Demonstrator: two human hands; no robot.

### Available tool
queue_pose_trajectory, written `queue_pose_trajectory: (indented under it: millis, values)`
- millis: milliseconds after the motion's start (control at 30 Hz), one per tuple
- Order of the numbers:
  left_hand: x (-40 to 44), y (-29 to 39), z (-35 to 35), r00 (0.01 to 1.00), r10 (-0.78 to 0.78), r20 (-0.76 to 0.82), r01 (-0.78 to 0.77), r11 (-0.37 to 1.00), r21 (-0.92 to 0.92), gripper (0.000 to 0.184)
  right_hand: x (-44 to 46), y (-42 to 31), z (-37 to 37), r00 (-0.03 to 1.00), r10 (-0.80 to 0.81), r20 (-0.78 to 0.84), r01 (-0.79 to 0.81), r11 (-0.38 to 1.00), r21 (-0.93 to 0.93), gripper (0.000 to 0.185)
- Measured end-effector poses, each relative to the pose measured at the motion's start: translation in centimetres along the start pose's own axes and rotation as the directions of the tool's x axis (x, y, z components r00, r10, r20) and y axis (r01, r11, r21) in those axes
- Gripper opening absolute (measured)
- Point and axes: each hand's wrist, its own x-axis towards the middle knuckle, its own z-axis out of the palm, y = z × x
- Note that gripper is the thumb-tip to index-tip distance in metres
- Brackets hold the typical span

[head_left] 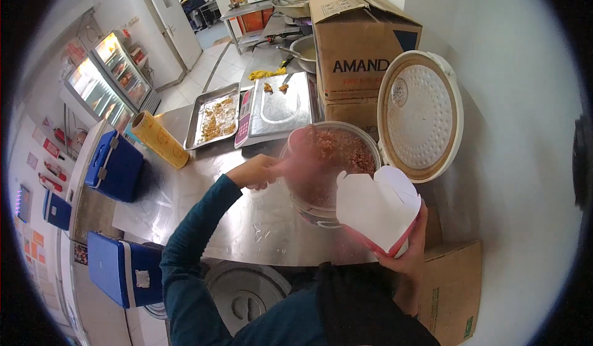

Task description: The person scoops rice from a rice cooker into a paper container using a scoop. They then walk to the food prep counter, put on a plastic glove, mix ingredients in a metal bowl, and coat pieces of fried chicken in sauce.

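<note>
My left hand [254, 172] grips a pinkish paddle [299, 154] by its handle, with the blade over the left side of a round cooker pot [320, 214]. Reddish-brown cooked rice [346, 148] lies inside the pot; haze or steam blurs the paddle and part of the rice. On the pot's right side, my right hand [407, 253] holds an opened paper food box [374, 207], white inside and red outside, with its flaps up. The box's bottom is hidden. The cooker's round lid [421, 116] stands raised behind the pot.
A scale [278, 108] and a metal tray [213, 116] of brown bits sit behind the pot. Left stand a yellow roll [159, 139] and blue cool boxes [117, 167]. Cardboard boxes [364, 43] rise at the back right. Far off, people [196, 1] are at a table.
</note>
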Motion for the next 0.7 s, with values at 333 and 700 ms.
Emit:
queue_pose_trajectory:
  millis: [333, 700]
  values:
    - [-1.3, 0.1, 0.0, 0.981, 0.194, -0.013, -0.191, 0.950, -0.247, 0.037, 2.3, -2.0, -0.1, 0.996, -0.051, 0.069, 0.068, 0.958, -0.279, 0.103]
    - [-5.9, 6.6, -2.1, 0.534, 0.834, -0.136, -0.539, 0.460, 0.705, 0.042, 7.1, -2.4, 3.0, 0.984, -0.177, 0.009, 0.172, 0.941, -0.291, 0.098]
